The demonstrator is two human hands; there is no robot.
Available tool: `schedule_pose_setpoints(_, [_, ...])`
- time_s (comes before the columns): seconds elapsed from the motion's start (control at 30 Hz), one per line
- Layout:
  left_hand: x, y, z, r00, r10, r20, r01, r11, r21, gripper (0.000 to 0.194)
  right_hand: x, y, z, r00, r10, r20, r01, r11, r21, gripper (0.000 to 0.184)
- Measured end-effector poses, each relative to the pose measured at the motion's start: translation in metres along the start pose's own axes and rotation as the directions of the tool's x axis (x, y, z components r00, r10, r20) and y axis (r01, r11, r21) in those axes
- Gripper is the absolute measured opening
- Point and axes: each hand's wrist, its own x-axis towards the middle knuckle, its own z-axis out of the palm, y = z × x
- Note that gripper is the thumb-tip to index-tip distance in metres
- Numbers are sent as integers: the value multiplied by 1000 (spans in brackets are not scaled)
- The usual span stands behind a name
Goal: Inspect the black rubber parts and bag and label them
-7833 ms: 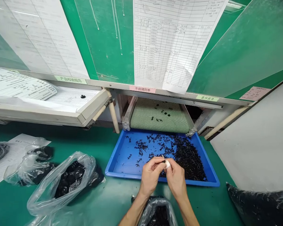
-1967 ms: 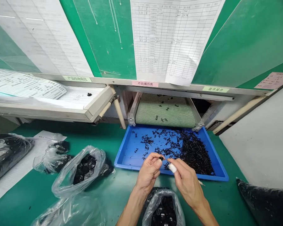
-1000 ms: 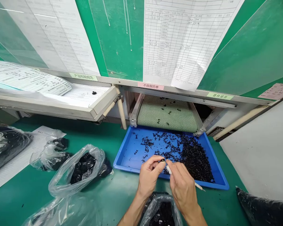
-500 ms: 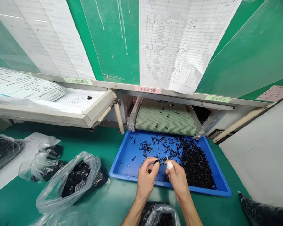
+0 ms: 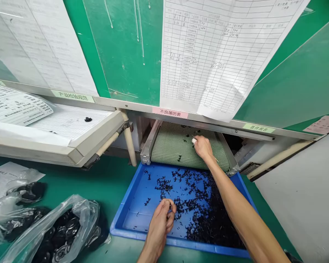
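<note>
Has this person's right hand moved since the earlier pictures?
Yes. The right hand has gone forward, away from the wearer: from around the blue tray's near side to the green belt beyond it.

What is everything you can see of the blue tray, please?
The blue tray looks like plastic: rectangular, shallow, with raised walls. It lies on the green tabletop, far edge below the green belt. Small black pieces cover much of its floor, densest at right. The left hand and right forearm are over it; contact is unclear.
</note>
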Motion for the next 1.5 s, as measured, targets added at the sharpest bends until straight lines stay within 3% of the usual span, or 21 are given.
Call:
schedule_pose_setpoints(0.13, [3, -2, -3, 1000, -27, 10, 28, 999, -35, 38, 48, 0, 14, 998, -25, 63, 23, 999, 28, 42])
schedule_pose_setpoints(0.23, [5, 1, -9, 999, -31, 32, 35, 991, -132, 34, 47, -9, 11, 990, -72, 120, 64, 995, 70, 27])
schedule_pose_setpoints(0.33, [5, 11, -10, 1000, 21, 6, -19, 972, -234, 33, 0, -30, 6, 962, -194, 193, 167, 974, 151, 25])
schedule_pose_setpoints(0.43, [4, 27, -6, 993, 114, 19, -107, 969, -225, 35, -71, -54, 0, 884, -364, 293, 267, 908, 323, 30])
schedule_pose_setpoints(0.5, [4, 35, -3, 987, 148, 58, -135, 972, -195, 39, -112, -65, -5, 854, -419, 308, 235, 839, 490, 35])
schedule_pose_setpoints(0.57, [3, 39, -1, 984, 146, 99, -128, 977, -168, 40, -140, -71, -11, 855, -418, 307, 191, 804, 563, 39])
schedule_pose_setpoints(0.8, [-11, 32, 1, 983, 100, 154, -85, 991, -103, 42, -170, -73, -31, 897, -355, 264, 182, 840, 511, 43])
schedule_pose_setpoints(0.97, [-20, 30, 5, 985, 151, 79, -143, 985, -93, 44, -197, -66, -36, 936, -267, 229, 178, 921, 348, 50])
schedule_pose_setpoints(1.1, [-24, 28, 9, 981, 185, 66, -181, 982, -62, 38, -216, -61, -32, 971, -197, 136, 160, 956, 245, 41])
schedule_pose_setpoints(1.3, [-25, 24, 15, 975, 195, 109, -183, 977, -107, 31, -221, -63, -32, 974, -195, 114, 171, 967, 191, 38])
schedule_pose_setpoints(1.5, [-25, 17, 13, 974, 225, 38, -224, 974, -28, 34, -220, -68, -31, 969, -247, 30, 244, 966, 83, 36])
